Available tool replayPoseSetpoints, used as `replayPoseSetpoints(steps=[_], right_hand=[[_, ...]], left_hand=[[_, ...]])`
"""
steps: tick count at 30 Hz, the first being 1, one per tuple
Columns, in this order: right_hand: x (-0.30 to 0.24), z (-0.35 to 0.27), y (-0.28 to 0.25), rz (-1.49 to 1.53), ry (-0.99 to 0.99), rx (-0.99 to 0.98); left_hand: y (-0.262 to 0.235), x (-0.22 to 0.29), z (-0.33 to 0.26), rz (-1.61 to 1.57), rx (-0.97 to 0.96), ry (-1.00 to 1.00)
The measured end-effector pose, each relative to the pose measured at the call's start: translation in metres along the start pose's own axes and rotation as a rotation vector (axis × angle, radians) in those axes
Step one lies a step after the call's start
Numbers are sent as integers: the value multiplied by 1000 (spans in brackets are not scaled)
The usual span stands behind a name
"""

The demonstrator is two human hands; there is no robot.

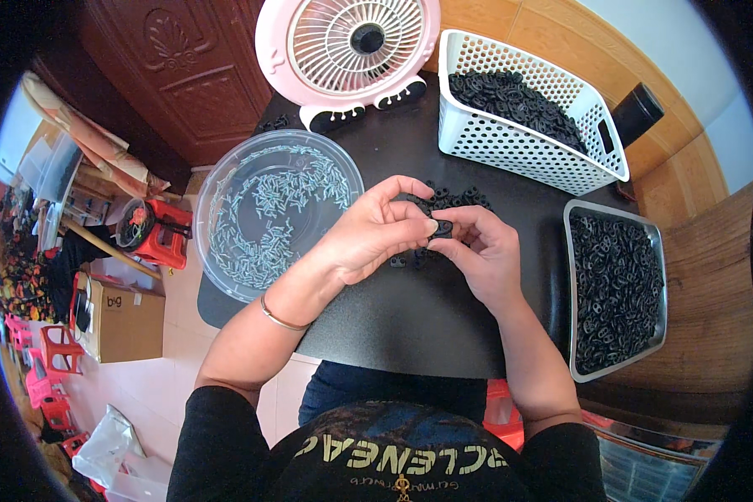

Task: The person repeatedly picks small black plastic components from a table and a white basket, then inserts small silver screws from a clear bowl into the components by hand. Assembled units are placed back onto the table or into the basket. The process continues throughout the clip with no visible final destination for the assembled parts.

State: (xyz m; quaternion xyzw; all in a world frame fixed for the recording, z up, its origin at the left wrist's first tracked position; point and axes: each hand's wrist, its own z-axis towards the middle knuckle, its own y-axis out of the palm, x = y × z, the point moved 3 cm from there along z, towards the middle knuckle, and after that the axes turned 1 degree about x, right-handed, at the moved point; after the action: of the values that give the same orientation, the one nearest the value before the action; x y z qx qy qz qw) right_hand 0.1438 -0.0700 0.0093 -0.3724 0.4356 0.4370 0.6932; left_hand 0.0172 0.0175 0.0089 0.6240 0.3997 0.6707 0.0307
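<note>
The left hand [368, 234] and right hand [492, 255] pinch a small black plastic piece [444, 227] between their fingertips, above the black table [376, 326]. The step in hand looks like close fingertip work; the next move likely calls for a steady two-sided pinch. Just beyond lie loose black parts [460, 199], partly hidden by the hands. Farther out stand a clear tub [212, 188] of screws [286, 194], a metal tray [571, 284], a white perforated basket [510, 149] and a pink fan [274, 46].
</note>
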Motion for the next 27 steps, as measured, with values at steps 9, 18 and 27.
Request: replayPoseSetpoints(steps=[9, 18, 27], right_hand=[[-2, -4, 1, -39, 17, 41], [-4, -1, 4, 83, 12, 7], [-3, 0, 5, 109, 9, -24]], left_hand=[[-2, -1, -1, 24, 4, -54], [4, 4, -3, -10, -7, -33], [2, 5, -3, -13, 0, -39]])
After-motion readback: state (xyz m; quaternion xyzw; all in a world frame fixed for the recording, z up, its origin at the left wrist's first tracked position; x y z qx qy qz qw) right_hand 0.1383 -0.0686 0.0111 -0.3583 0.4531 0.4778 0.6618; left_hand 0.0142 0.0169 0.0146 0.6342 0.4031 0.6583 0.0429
